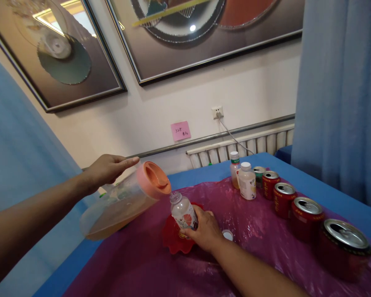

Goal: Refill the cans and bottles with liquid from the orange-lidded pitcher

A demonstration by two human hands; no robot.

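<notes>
My left hand (106,175) grips a clear plastic pitcher (120,208) from its handle side, thumb stretched toward the orange lid (153,179). The pitcher is tipped to the right and has brownish liquid low inside. Wrapped around a clear bottle (182,210) with a fruit-printed label is my right hand (205,231). The bottle leans left, uncapped, its mouth close to the lid's edge; I cannot make out a stream between them. Under the bottle lies a red wavy-edged dish (173,239). A white cap (228,235) rests just beyond my right wrist.
Opened red cans (307,216) line the right side, with a green can (259,175) behind. Near them stand a white-capped bottle (247,181) and a green-banded bottle (235,169). Purple plastic sheeting (136,264) covers the blue table (278,163). A radiator (244,146) runs behind.
</notes>
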